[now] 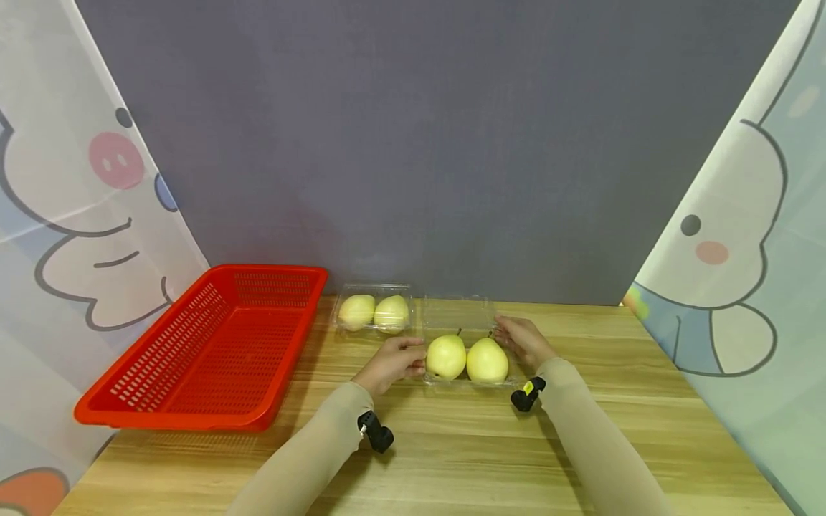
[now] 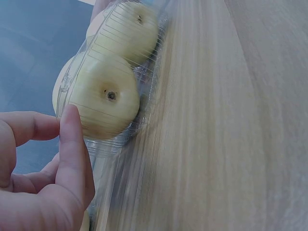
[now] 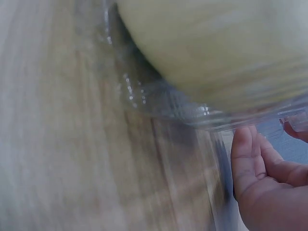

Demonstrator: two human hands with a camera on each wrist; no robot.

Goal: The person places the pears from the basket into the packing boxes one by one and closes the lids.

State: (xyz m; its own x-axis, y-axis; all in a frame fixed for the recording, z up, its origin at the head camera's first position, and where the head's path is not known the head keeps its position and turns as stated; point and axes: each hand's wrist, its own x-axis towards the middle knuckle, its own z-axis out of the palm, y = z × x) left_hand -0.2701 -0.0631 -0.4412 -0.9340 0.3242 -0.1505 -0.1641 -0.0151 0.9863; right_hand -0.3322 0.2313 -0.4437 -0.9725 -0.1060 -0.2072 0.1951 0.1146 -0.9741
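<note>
Two yellow pears [image 1: 446,357] sit side by side in a clear plastic clamshell box [image 1: 467,384], its transparent lid [image 1: 458,311] swung up at the back. At the box's left end, my left hand [image 1: 391,364] pinches the rim between thumb and finger. The left wrist view shows those fingertips [image 2: 72,118] right at the rim, beside a pear [image 2: 103,94]. My right hand [image 1: 521,340] holds the right side near the lid's hinge, with fingers [image 3: 245,149] on the clear plastic edge in the right wrist view. Part of its grip is hidden by the box.
A second clear box [image 1: 373,287] with two pears [image 1: 357,312] stands behind and to the left, near the grey back wall [image 1: 413,143]. A red plastic basket [image 1: 284,373] occupies the left of the wooden table [image 1: 452,459]. Printed cloth panels [image 1: 742,251] flank both sides.
</note>
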